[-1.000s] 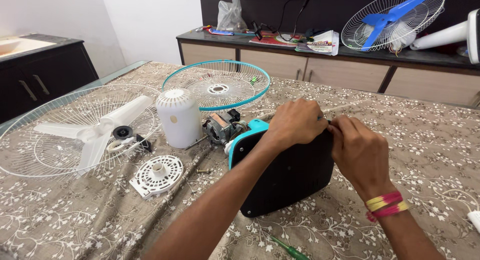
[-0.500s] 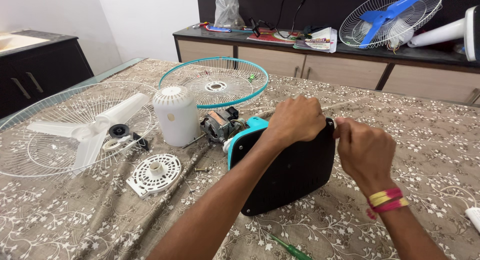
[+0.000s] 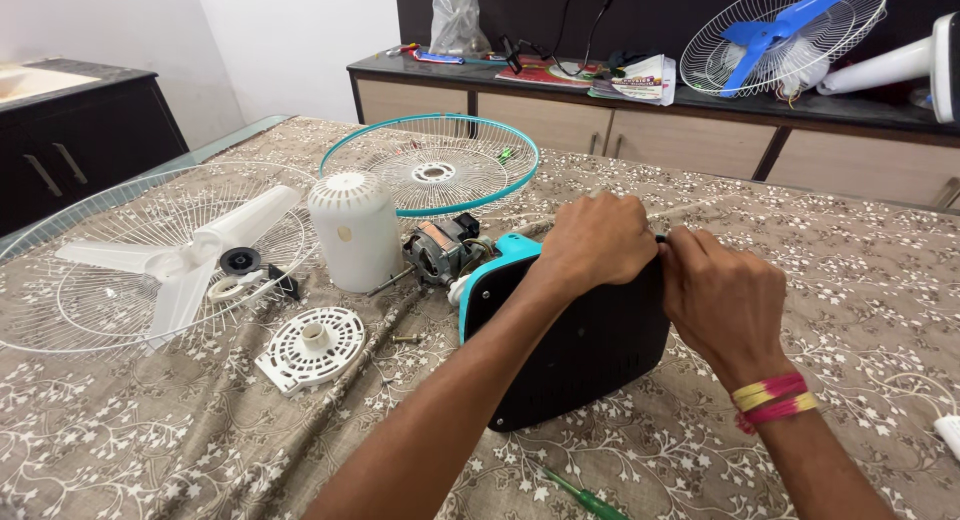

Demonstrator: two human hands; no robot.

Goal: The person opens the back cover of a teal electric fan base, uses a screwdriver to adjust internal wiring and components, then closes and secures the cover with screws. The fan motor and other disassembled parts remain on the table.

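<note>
Fan base (image 3: pixel 580 350) stands tilted on its edge at table centre: black underside faces the camera, teal trim along its 10 o'clock edge. Left hand (image 3: pixel 597 242) is clenched over the base's top edge, knuckles up, forearm running down to 7 o'clock. Right hand (image 3: pixel 722 298) grips the base's upper corner at 2 o'clock, fingers curled on the rim, touching the left hand; red-yellow bands on the wrist. What the fingertips pinch, if anything: cannot tell.

Motor (image 3: pixel 443 250) lies just beside the base at 10 o'clock, apparently joined to it. White cover (image 3: pixel 353 230) stands upright next to the motor at 9 o'clock. Teal guard (image 3: pixel 430 165) lies flat beyond, at 11 o'clock. White guard (image 3: pixel 150 255) lies well left, 3-blade white blade (image 3: pixel 185 255) resting in it. White vented disc (image 3: pixel 310 348) lies flat at 8 o'clock of the base. Green screwdriver (image 3: pixel 585 497) lies near the frame's bottom edge, 6 o'clock. Table (image 3: pixel 880 310) has a floral cloth. 2nd fan (image 3: pixel 785 30), blue blade, sits on the sideboard at 1 o'clock.
</note>
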